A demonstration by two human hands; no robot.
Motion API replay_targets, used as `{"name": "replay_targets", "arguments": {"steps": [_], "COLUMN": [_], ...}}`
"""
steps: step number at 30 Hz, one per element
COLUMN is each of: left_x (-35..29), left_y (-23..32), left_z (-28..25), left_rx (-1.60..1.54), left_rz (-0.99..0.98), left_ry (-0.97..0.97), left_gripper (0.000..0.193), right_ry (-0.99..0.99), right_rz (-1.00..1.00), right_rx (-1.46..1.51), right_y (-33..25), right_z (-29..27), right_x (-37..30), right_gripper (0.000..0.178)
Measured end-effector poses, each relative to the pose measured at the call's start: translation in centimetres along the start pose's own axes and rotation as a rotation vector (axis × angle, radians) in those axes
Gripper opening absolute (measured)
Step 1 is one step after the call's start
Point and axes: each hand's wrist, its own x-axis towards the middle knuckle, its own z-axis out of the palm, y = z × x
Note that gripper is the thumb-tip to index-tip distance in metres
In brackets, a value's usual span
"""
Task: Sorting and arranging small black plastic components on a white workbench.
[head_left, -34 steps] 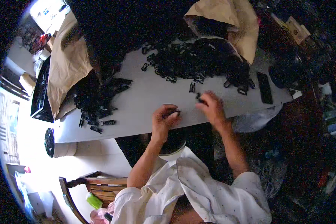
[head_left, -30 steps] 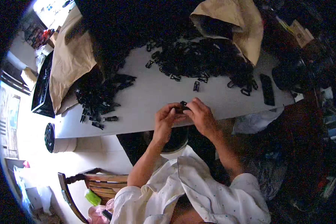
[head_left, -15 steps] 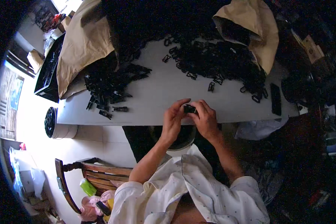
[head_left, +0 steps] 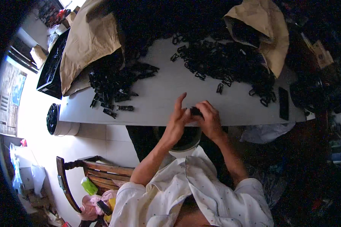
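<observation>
Above the near edge of the pale table (head_left: 151,111), my two hands meet around a small black plastic piece (head_left: 195,111), perhaps a buckle part. My right hand (head_left: 210,121) pinches it with bent fingers. My left hand (head_left: 175,125) presses its thumb side against the piece, its index finger raised and straight; its other fingers are partly hidden. To the left lies a heap of narrow black clip-like parts (head_left: 111,89), a few loose at its near side. A wide heap of black loop-shaped parts (head_left: 223,60) spreads on the far right.
Brown paper bags stand behind the heaps, one left (head_left: 89,49) and one right (head_left: 276,49). A flat black slab (head_left: 283,103) lies near the right end. Below the edge is a bucket (head_left: 183,152); a wooden chair (head_left: 102,174) and a filled white bucket (head_left: 66,123) stand left.
My left index finger has lifted off the black piece and straightened upward. My right hand keeps its pinch, covering more of the piece. The whole view has shifted slightly.
</observation>
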Motion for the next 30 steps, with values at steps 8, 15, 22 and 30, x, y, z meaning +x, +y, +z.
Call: {"name": "replay_targets", "arguments": {"steps": [8, 15, 22, 30], "left_x": [0.3, 0.1, -0.2, -1.1], "left_y": [-1.4, -0.9, -0.3, 1.4], "left_z": [0.1, 0.5, -0.2, -0.1], "left_rx": [-0.534, -0.566, -0.176, -0.385], "left_rz": [-0.100, -0.131, 0.103, 0.016], "left_ry": [0.099, 0.175, 0.171, 0.184], "left_gripper": [0.032, 0.010, 0.004, 0.009], "right_ry": [0.048, 0.050, -0.038, -0.012], "right_rz": [0.128, 0.066, 0.010, 0.113], "right_rx": [0.139, 0.054, 0.067, 0.261], "right_y": [-0.1, 0.2, -0.7, -0.7], "right_z": [-0.3, -0.3, -0.7, -1.2], "right_x": [0.1, 0.0, 0.2, 0.9], "right_gripper": [0.033, 0.034, 0.038, 0.022]}}
